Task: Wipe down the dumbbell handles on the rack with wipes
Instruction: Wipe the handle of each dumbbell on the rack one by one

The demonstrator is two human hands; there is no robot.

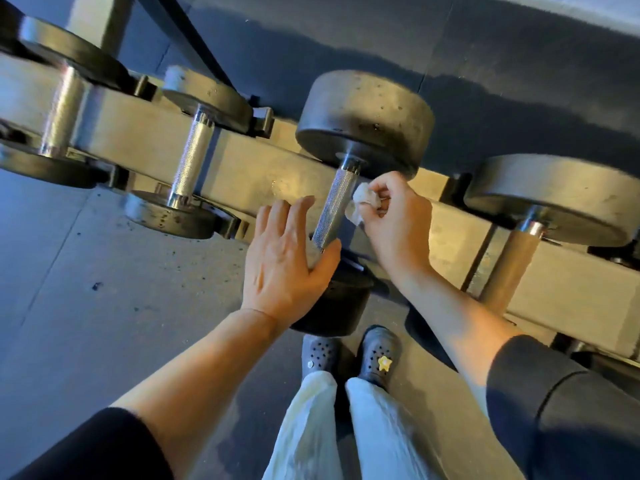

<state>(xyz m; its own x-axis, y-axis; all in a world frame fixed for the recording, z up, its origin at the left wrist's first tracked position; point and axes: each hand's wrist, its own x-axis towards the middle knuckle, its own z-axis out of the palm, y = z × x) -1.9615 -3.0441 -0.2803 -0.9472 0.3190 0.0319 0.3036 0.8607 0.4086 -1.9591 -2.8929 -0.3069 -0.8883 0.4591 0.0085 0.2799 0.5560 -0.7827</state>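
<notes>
A black dumbbell (367, 116) lies on the rack with its knurled steel handle (334, 207) running toward me. My right hand (398, 223) pinches a crumpled white wipe (363, 199) against the right side of that handle. My left hand (284, 261) rests with straight fingers on the near black head (339, 303), its thumb against the handle's lower end. A bit of white wipe (313, 252) shows under that palm.
More dumbbells sit on the grey rack shelf (270, 168): one with a knurled handle (192, 161) to the left, a bigger one (62, 109) at far left, another (554, 199) at right. Dark rubber floor lies below; my shoes (349, 351) stand close to the rack.
</notes>
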